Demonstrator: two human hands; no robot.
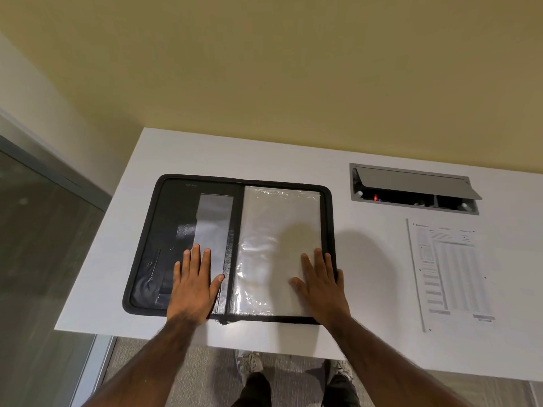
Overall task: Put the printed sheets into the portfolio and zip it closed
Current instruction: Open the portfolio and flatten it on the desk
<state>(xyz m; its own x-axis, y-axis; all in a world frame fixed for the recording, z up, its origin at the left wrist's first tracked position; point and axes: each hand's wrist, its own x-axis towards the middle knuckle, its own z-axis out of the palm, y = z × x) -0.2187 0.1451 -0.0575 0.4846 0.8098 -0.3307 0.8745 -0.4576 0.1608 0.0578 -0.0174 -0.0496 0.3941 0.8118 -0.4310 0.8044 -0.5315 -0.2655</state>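
Note:
A black zip portfolio lies spread open and flat on the white table. Its left half is dark with pockets, and its right half shows clear plastic sleeves. My left hand rests flat on the left half, fingers spread, holding nothing. My right hand presses flat on the sleeves near the right edge, also holding nothing. A stack of printed sheets lies on the table to the right of the portfolio, apart from both hands.
A recessed power and cable box with its grey lid tilted up sits in the table behind the sheets. A yellow wall runs along the table's far edge. A glass partition stands to the left. My feet show below the near edge.

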